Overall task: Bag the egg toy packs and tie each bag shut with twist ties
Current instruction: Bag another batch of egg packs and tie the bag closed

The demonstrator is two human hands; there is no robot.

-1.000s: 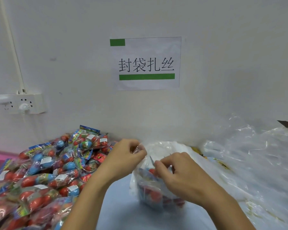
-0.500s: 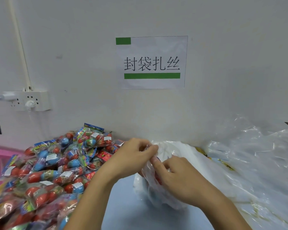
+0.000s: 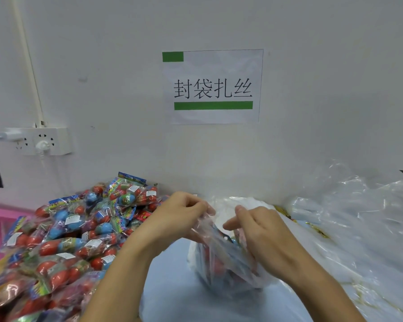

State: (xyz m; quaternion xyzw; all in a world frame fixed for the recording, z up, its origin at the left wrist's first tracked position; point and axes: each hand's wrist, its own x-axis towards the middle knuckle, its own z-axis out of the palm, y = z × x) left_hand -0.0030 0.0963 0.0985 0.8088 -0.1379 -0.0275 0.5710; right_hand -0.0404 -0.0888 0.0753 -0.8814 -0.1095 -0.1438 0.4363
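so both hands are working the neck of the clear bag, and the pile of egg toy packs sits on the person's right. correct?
Not quite. The pile of egg toy packs sits on the person's left, not the right; the right side holds loose clear plastic. The head view shows this. The rest stands: the left hand and right hand are both at the neck of the clear bag.
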